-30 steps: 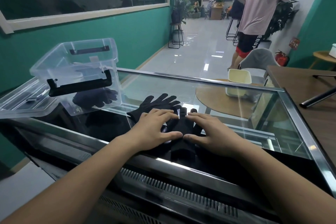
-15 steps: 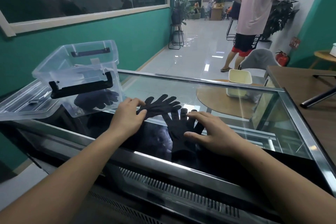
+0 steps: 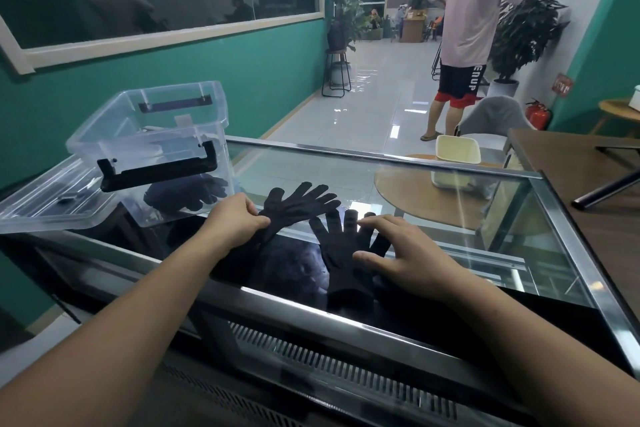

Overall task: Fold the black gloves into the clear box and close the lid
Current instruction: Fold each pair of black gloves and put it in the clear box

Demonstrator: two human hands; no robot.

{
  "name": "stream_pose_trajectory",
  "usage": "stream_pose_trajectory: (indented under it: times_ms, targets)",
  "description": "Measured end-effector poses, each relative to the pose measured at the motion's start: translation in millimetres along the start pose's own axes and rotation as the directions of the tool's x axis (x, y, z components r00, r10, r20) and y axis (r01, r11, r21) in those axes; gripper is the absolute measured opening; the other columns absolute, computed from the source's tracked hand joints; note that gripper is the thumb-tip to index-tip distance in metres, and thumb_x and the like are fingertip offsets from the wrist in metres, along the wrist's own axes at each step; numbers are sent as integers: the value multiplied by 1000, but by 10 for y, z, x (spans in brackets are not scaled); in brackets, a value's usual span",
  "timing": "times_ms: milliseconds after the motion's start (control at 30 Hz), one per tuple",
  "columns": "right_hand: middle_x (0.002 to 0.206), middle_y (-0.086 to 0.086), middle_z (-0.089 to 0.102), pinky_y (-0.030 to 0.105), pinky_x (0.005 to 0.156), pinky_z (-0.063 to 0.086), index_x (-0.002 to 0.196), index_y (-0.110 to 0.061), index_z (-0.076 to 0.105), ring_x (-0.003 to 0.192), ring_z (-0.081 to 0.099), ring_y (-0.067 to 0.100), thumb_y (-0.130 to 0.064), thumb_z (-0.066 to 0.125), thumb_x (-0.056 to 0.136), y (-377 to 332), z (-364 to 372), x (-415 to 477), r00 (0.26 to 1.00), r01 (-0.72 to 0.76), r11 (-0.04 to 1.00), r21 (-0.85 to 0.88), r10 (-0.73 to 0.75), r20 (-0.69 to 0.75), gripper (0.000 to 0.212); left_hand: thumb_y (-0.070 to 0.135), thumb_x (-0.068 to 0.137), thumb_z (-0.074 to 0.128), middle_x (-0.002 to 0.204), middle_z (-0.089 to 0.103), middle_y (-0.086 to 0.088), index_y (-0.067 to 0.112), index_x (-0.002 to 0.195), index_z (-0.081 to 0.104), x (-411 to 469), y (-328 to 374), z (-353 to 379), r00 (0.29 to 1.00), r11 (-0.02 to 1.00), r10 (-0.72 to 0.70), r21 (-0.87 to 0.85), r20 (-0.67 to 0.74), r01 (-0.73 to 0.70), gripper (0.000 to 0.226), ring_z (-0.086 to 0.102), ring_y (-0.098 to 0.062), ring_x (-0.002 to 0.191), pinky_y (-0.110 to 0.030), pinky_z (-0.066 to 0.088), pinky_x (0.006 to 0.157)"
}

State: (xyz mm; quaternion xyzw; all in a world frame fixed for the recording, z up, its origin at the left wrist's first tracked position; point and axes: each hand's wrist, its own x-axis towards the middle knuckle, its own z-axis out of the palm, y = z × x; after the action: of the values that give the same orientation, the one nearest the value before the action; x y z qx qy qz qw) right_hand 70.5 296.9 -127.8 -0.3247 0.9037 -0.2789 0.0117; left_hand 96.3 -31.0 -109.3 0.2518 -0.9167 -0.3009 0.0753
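Observation:
Two black gloves lie flat on a glass counter top (image 3: 450,211). The left glove (image 3: 298,204) points up and to the right; my left hand (image 3: 235,222) pinches its cuff end. The right glove (image 3: 341,253) lies fingers away from me, and my right hand (image 3: 401,253) presses on its right side with spread fingers. The clear box (image 3: 152,152) with black handles stands open at the left, with dark gloves (image 3: 187,192) visible inside. Its clear lid (image 3: 45,198) lies beside it on the left.
A person in a pink shirt (image 3: 467,24) stands on the tiled floor beyond the counter. A brown table (image 3: 588,184) borders the counter on the right. A round table with a cream container (image 3: 457,159) shows through the glass. A green wall runs along the left.
My left hand left the right glove, moved left and took hold of the left glove's cuff. The right hand stayed pressing on the right glove.

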Motion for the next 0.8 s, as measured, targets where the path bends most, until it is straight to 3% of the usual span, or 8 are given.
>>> stream_pose_trajectory:
  times_ms: [200, 267, 333, 367, 467, 500, 667, 800]
  targets:
    - [146, -12, 58, 26, 107, 39, 153, -33, 52, 134, 51, 11, -59, 68, 96, -9, -1, -7, 1000, -1, 1000, -13, 1, 2, 64, 15, 88, 79, 106, 70, 0, 21, 110, 60, -64, 176, -43, 992, 985, 54, -159, -111, -72, 29, 70, -26, 87, -37, 59, 76]
    - [147, -11, 58, 27, 109, 40, 154, -32, 52, 135, 51, 12, -60, 68, 96, -10, -1, -7, 1000, -5, 1000, -19, 5, 1, 66, 12, 91, 75, 109, 69, 1, 23, 116, 61, -96, 273, -60, 982, 968, 93, -215, -167, -129, 31, 67, -19, 83, -30, 53, 66]
    - [148, -10, 58, 29, 111, 40, 154, -31, 52, 136, 51, 13, -62, 67, 96, -7, 2, -6, 1000, -7, 1000, -28, 7, 2, 66, 13, 93, 75, 111, 70, 1, 23, 118, 62, -126, 373, -69, 957, 944, 155, -248, -247, -217, 30, 67, -18, 91, -29, 51, 72]
    - [148, -10, 59, 29, 111, 40, 154, -31, 52, 135, 52, 13, -62, 66, 97, -9, 0, -7, 1000, -9, 999, -31, 9, 5, 67, 13, 93, 75, 110, 71, 1, 24, 117, 62, -134, 421, -68, 938, 930, 190, -252, -291, -267, 29, 68, -19, 94, -28, 51, 75]
    - [150, -9, 58, 26, 108, 38, 155, -30, 50, 136, 52, 12, -61, 66, 97, -24, -6, -11, 1000, -14, 999, -30, 15, 14, 67, 12, 95, 77, 104, 72, 4, 24, 114, 63, -226, 567, -65, 868, 888, 289, -227, -403, -401, 27, 68, -12, 89, -5, 43, 69]
    - [151, -9, 57, 26, 109, 39, 156, -30, 50, 137, 51, 13, -61, 66, 97, -28, -8, -13, 1000, -18, 999, -28, 19, 20, 68, 11, 95, 78, 103, 73, 5, 23, 114, 64, -258, 606, -57, 837, 872, 326, -203, -440, -446, 27, 68, -11, 89, -3, 41, 69]
    - [153, -8, 57, 31, 113, 40, 156, -29, 49, 139, 50, 15, -59, 61, 101, -40, -18, -18, 998, -40, 999, -34, 42, 42, 63, 2, 90, 82, 98, 72, 6, 14, 112, 70, -510, 724, 74, 673, 730, 548, -108, -497, -675, 28, 67, -8, 88, 1, 43, 82]
    - [138, -3, 67, 39, 105, 47, 145, -27, 59, 123, 60, 20, -48, 53, 109, -22, 0, 19, 999, -45, 999, 7, 45, 29, 42, 0, 86, 86, 101, 76, 2, 12, 111, 76, -736, 723, 280, 569, 629, 701, -3, -431, -778, 30, 66, -7, 90, -7, 51, 89]
